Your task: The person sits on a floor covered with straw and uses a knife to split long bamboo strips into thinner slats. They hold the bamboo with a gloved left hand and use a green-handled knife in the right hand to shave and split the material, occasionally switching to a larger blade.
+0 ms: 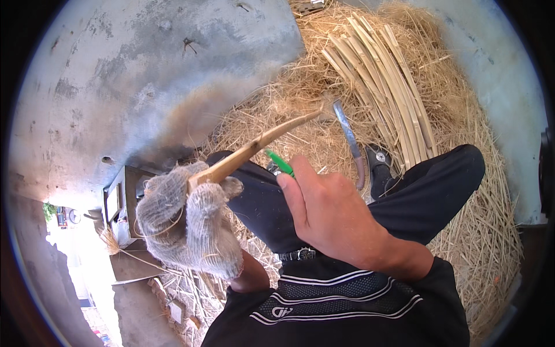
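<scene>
My left hand [188,222], in a grey knitted glove, is closed round the thick end of a split bamboo strip [243,153]. The strip slants up and away to the right, its thin tip over the straw. Close by its near side, my bare right hand [332,211] is closed on a small green tool [281,163]; most of the tool is hidden in the fingers, so its kind does not show. Whether the tool touches the strip I cannot tell.
Beyond my crossed legs [428,194], a long-bladed knife [347,128] lies on straw shavings [277,95]. Several split strips [384,75] are piled at the far right. Concrete walls [156,63] stand at the left and right; a dark box-like frame [124,196] is at the left.
</scene>
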### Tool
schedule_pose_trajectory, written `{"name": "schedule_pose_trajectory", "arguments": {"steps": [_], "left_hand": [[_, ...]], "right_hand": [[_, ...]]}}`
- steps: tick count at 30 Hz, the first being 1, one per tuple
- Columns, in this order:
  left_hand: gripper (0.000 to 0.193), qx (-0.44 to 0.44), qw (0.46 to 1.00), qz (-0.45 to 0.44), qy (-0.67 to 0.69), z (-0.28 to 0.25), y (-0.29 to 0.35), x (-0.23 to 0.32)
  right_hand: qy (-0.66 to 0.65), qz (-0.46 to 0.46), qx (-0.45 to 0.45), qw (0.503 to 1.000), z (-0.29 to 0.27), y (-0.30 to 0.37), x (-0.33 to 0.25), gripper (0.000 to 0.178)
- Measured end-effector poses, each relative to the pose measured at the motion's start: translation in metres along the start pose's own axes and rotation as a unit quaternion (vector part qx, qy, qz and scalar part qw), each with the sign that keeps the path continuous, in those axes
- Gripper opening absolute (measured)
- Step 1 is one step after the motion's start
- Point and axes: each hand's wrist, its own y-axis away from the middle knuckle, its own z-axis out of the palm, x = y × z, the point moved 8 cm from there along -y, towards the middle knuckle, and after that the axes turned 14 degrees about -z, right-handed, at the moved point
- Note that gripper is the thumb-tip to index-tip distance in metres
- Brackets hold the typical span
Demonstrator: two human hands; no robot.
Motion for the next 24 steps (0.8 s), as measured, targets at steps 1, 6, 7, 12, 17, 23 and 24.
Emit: {"name": "schedule_pose_trajectory", "arguments": {"steps": [1,6,7,12,17,23,24], "left_hand": [[0.035,0.02,0.999,0.028,-0.025,-0.005,0.001,0.002],[0.035,0.005,0.998,-0.045,0.033,0.011,-0.001,0.004],[0.035,0.003,0.999,-0.042,0.031,0.01,0.001,0.004],[0.033,-0.011,0.997,-0.071,0.04,0.013,0.008,0.0],[0.02,-0.027,0.999,0.009,-0.019,0.014,-0.002,0.005],[0.029,-0.021,0.999,-0.033,0.034,0.018,0.007,0.004],[0.032,-0.012,0.999,-0.031,0.036,0.02,0.007,0.005]], "right_hand": [[-0.02,-0.018,-0.009,1.0,-0.002,0.0,-0.012,0.019],[0.083,0.002,0.064,0.994,0.009,0.001,0.029,0.026],[0.069,0.018,0.047,0.996,0.012,0.008,0.038,0.026],[-0.036,-0.074,0.078,0.994,0.0,0.006,-0.02,0.024],[0.139,0.098,0.007,0.985,0.019,0.008,0.082,0.021],[-0.045,-0.093,0.04,0.994,-0.006,0.002,-0.017,0.02],[-0.059,-0.076,0.073,0.993,0.002,0.008,-0.009,0.022]]}}
